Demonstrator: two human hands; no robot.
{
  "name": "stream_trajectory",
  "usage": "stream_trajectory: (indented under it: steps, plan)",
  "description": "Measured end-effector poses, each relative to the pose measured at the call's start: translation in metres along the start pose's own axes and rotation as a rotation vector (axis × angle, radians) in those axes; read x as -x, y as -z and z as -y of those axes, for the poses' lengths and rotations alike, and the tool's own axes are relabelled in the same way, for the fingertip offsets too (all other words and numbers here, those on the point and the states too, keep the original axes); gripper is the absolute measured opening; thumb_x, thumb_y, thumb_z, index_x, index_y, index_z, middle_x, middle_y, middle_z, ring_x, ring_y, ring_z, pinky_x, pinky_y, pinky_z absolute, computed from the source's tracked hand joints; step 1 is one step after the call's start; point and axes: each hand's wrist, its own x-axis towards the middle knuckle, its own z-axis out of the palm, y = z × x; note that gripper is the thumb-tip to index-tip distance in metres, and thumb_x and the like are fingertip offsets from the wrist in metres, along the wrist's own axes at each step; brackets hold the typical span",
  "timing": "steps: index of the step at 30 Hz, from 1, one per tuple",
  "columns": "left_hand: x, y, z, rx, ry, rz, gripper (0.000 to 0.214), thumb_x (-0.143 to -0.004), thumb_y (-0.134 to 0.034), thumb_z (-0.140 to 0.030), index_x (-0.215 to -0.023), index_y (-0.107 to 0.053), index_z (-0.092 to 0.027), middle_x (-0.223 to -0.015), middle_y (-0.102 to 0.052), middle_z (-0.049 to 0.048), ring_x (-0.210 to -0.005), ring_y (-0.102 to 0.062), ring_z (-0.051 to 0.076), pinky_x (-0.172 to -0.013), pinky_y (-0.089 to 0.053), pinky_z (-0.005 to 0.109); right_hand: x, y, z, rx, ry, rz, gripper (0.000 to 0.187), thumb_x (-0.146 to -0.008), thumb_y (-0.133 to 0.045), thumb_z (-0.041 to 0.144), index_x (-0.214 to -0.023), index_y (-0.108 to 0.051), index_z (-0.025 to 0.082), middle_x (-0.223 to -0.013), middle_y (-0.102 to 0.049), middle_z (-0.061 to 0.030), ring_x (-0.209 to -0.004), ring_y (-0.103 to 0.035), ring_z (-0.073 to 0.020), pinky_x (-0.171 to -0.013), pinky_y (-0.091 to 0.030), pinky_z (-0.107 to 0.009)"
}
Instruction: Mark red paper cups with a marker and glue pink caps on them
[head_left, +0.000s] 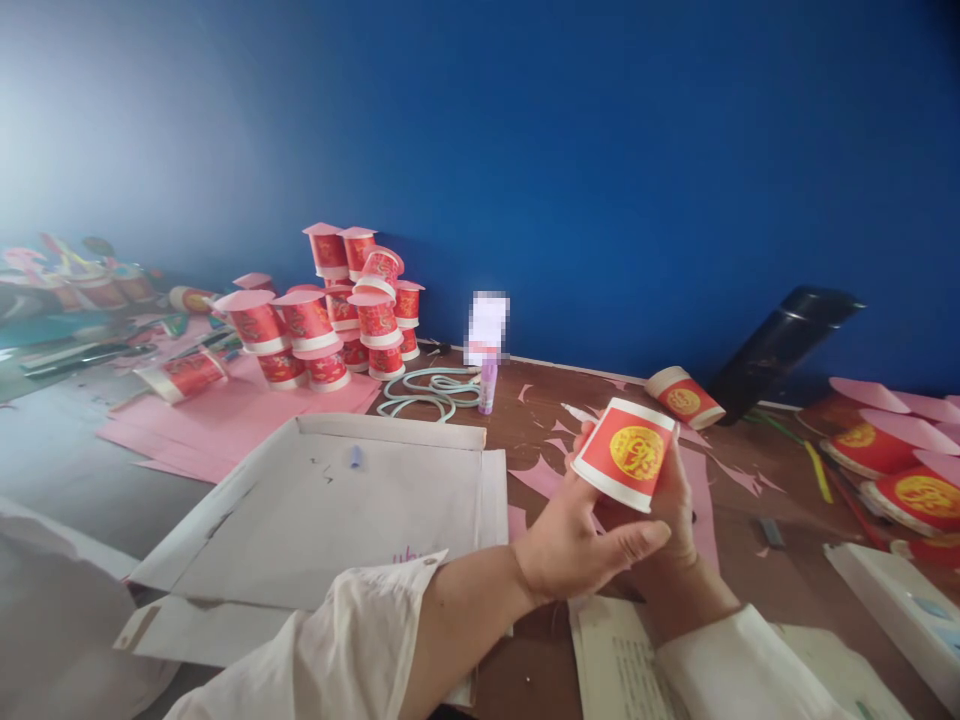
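Between my two hands is a red paper cup (pixel 604 440) with a yellow round emblem and white rims, tilted, held above the brown table. My left hand (pixel 570 550) closes on its left side; the thumb stretches out below the cup and some fingertips show behind it. On the cup's right side, my right hand (pixel 681 505) holds it from behind, its fingers partly hidden. Just beyond, another red paper cup (pixel 681 397) leans on its side near a dark bottle (pixel 784 345). Pink paper scraps (pixel 541 478) lie under and around my hands.
Stacked red cups with pink paper tops (pixel 307 322) stand on pink sheets (pixel 180 435) at left. An open white box lid (pixel 300 520) lies before them. A coiled pale cord (pixel 431 385) and purple glue stick (pixel 487 385) sit mid-table. More topped cups (pixel 919 497) are at right.
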Motion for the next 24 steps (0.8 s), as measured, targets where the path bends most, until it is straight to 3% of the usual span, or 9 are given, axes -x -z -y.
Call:
stream_trajectory:
  steps: [4, 6, 8, 13, 16, 20, 24]
  plan:
    - [-0.007, 0.003, 0.008, 0.609, 0.247, -0.194, 0.048, -0.082, -0.073, -0.047, -0.117, -0.067, -0.014, -0.116, -0.068, 0.0131, -0.102, -0.064, 0.021, -0.092, -0.051, 0.033, -0.008, -0.002, -0.001, -0.241, -0.182, -0.052, 0.064, -0.081, -0.048, 0.078, -0.103, -0.072, 0.023, -0.101, -0.075, -0.0102, -0.095, -0.071, -0.0288, -0.074, -0.06, -0.041]
    - [-0.011, 0.009, 0.011, 0.816, 0.324, -0.314, 0.035, -0.083, -0.074, -0.038, -0.106, -0.069, -0.012, -0.105, -0.069, 0.0115, -0.089, -0.063, 0.016, -0.079, -0.052, 0.025, -0.012, -0.003, -0.003, -0.298, -0.207, -0.063, 0.066, -0.08, -0.05, 0.078, -0.102, -0.072, 0.02, -0.097, -0.075, -0.0099, -0.096, -0.071, -0.0295, -0.078, -0.059, -0.042]
    - [-0.016, 0.015, 0.01, 0.943, 0.361, -0.404, 0.022, -0.087, -0.07, -0.028, -0.1, -0.07, -0.011, -0.099, -0.069, 0.0098, -0.084, -0.063, 0.013, -0.077, -0.053, 0.022, -0.015, -0.003, -0.005, -0.34, -0.167, -0.05, 0.064, -0.082, -0.05, 0.077, -0.104, -0.071, 0.021, -0.097, -0.075, -0.0079, -0.099, -0.07, -0.0285, -0.083, -0.057, -0.043]
    - [-0.021, 0.021, 0.002, 1.044, 0.401, -0.487, 0.016, -0.095, -0.057, -0.022, -0.096, -0.068, -0.01, -0.09, -0.068, 0.0085, -0.079, -0.065, 0.013, -0.075, -0.056, 0.022, -0.017, -0.004, -0.012, -0.279, -0.007, -0.033, 0.053, -0.087, -0.051, 0.069, -0.111, -0.068, 0.025, -0.107, -0.073, -0.0051, -0.107, -0.067, -0.0255, -0.091, -0.054, -0.043]
    - [-0.02, 0.021, 0.0, 1.054, 0.456, -0.529, 0.016, -0.096, -0.054, -0.022, -0.096, -0.066, -0.011, -0.091, -0.068, 0.0078, -0.074, -0.065, 0.012, -0.063, -0.057, 0.019, -0.017, -0.002, -0.016, -0.197, 0.017, -0.016, 0.052, -0.088, -0.051, 0.068, -0.113, -0.066, 0.024, -0.112, -0.071, -0.0058, -0.109, -0.066, -0.0252, -0.091, -0.054, -0.042]
    - [-0.022, 0.023, 0.002, 1.029, 0.574, -0.538, 0.016, -0.095, -0.051, -0.016, -0.096, -0.064, -0.007, -0.081, -0.064, 0.0062, -0.056, -0.057, 0.007, -0.04, -0.043, 0.011, -0.016, 0.002, -0.024, -0.088, 0.039, 0.027, 0.057, -0.09, -0.044, 0.07, -0.126, -0.058, 0.027, -0.122, -0.068, -0.0065, -0.107, -0.067, -0.0257, -0.086, -0.056, -0.043]
    - [-0.027, 0.024, 0.003, 0.948, 0.684, -0.692, 0.016, -0.094, -0.049, -0.015, -0.091, -0.062, -0.007, -0.071, -0.058, 0.0037, -0.048, -0.051, 0.005, -0.033, -0.036, 0.01, -0.015, 0.005, -0.03, 0.001, 0.091, 0.051, 0.058, -0.092, -0.043, 0.068, -0.132, -0.054, 0.027, -0.127, -0.066, -0.0073, -0.107, -0.067, -0.0244, -0.085, -0.056, -0.04]
